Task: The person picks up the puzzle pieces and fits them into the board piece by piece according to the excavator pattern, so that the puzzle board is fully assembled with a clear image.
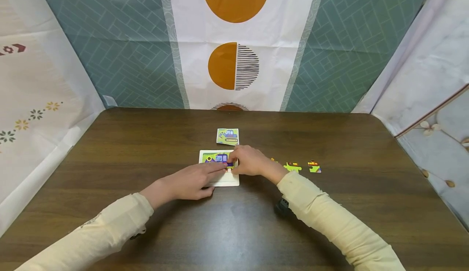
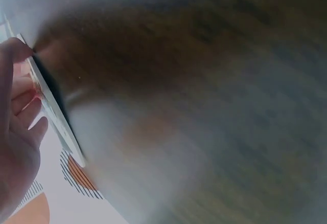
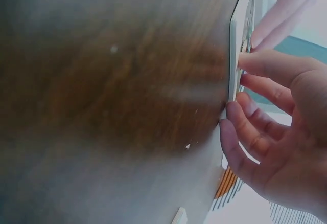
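A shallow white puzzle tray (image 1: 219, 183) lies in front of me, its upper part filled with a green and purple vehicle picture (image 1: 220, 157). My left hand (image 1: 194, 180) rests its straight fingers across the tray; its thumb is at the near edge. From the right, my right hand (image 1: 253, 161) reaches over the tray's right side, thumb and forefinger pinching a puzzle piece (image 1: 229, 167) at the picture's lower right. The fingers hide part of that piece. In the right wrist view, the other fingertips (image 3: 232, 110) are by the tray's edge (image 3: 233, 55).
Just beyond the tray lies a picture card (image 1: 227, 136) of a blue excavator on green. Loose puzzle pieces lie to the right: a green one (image 1: 293, 167), a red and yellow one (image 1: 314, 167), and one mostly behind my right wrist. Patterned cloths surround the brown table (image 1: 154, 140).
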Demonstrator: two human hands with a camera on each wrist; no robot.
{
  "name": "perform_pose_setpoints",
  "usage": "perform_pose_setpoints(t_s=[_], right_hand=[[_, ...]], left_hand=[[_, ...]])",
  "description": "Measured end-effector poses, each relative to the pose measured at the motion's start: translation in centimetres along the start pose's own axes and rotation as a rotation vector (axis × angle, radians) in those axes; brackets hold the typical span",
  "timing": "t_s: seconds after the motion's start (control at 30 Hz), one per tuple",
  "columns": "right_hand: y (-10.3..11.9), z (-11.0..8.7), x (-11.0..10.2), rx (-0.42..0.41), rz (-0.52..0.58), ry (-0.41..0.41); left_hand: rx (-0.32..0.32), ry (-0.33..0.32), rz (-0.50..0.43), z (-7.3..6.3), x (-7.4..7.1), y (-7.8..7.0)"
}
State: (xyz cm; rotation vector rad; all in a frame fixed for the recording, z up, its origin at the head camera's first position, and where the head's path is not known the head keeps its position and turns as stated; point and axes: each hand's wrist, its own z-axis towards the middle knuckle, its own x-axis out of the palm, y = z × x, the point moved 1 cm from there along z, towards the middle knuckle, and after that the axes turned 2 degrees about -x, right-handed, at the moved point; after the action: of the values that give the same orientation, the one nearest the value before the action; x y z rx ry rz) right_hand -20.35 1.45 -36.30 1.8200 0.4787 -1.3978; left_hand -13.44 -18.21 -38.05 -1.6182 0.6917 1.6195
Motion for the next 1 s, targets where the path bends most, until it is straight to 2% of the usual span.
perform_pose_setpoints(t_s=[0.33, 0.6, 0.8, 1.0], right_hand=[[-0.8, -0.1, -0.3, -0.126, 0.072, -0.004], [-1.0, -0.1, -0.1, -0.188, 0.068, -0.047], [-0.7, -0.1, 0.3, -0.168, -0.002, -0.055], [-0.1, -0.4, 0.2, -0.187, -0.105, -0.056]], left_hand=[[0.046, -0.032, 0.020, 0.5, 0.2, -0.1], [0.032, -0.023, -0.012, 0.4, 0.5, 0.1], [0.045, -0.072, -0.044, 0.2, 0.9, 0.1], [0.028, -0.070, -0.075, 0.2, 1.2, 0.1]])
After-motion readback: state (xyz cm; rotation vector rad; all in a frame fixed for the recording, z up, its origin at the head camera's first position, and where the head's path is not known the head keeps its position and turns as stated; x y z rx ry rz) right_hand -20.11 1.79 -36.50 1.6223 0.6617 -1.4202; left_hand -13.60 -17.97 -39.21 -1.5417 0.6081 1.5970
